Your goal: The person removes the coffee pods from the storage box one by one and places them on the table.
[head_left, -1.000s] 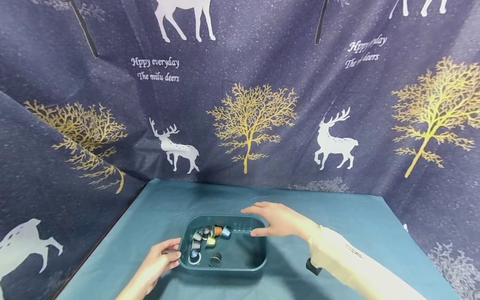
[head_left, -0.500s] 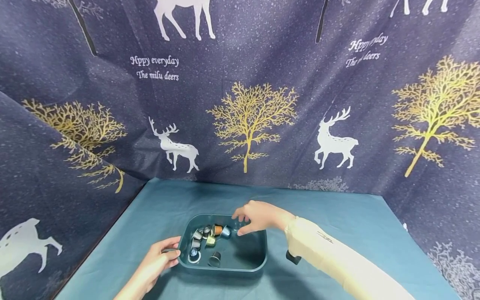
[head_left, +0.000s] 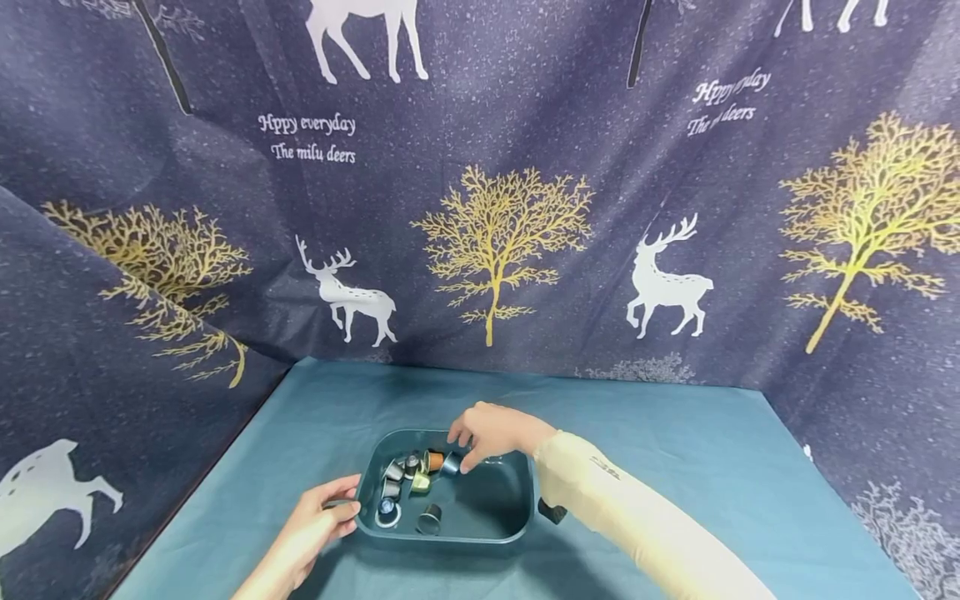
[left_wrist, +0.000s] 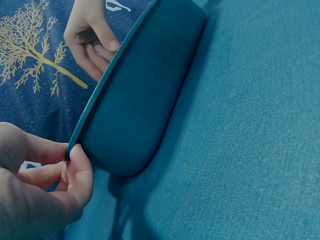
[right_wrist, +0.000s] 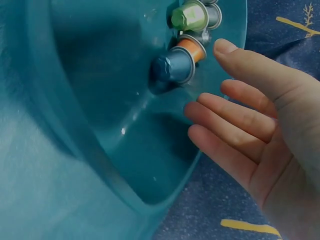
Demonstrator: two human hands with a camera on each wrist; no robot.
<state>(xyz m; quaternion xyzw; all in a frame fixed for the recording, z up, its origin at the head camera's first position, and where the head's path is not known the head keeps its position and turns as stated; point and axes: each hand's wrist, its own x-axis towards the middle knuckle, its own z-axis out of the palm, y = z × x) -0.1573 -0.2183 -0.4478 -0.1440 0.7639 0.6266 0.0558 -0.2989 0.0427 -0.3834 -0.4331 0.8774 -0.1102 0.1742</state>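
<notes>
A dark teal plastic basin [head_left: 480, 540] stands on the cloth, with several coffee capsules gathered toward its left side. My left hand [head_left: 318, 517] pinches the rim at the left end between thumb and fingers; the left wrist view shows the thumb [left_wrist: 80, 170] against the outer side. Over the back of the basin my right hand [head_left: 495, 429] reaches in, holding nothing, fingers loosely bent and thumb apart. Just by its fingertips lies a blue capsule [right_wrist: 175, 68], beside an orange capsule [right_wrist: 192, 49] and a light green capsule [right_wrist: 191, 17].
Near the basin's front wall a dark grey capsule [head_left: 430, 519] lies apart from the others. At the left end sits a blue capsule with a white rim [head_left: 387, 510]. A teal cloth [head_left: 637, 467] covers the table, and a dark deer-print curtain [head_left: 525, 125] hangs behind.
My right hand has moved left from the basin's right end to beside the blue capsule, its fingers bending more. The left hand stays on the rim.
</notes>
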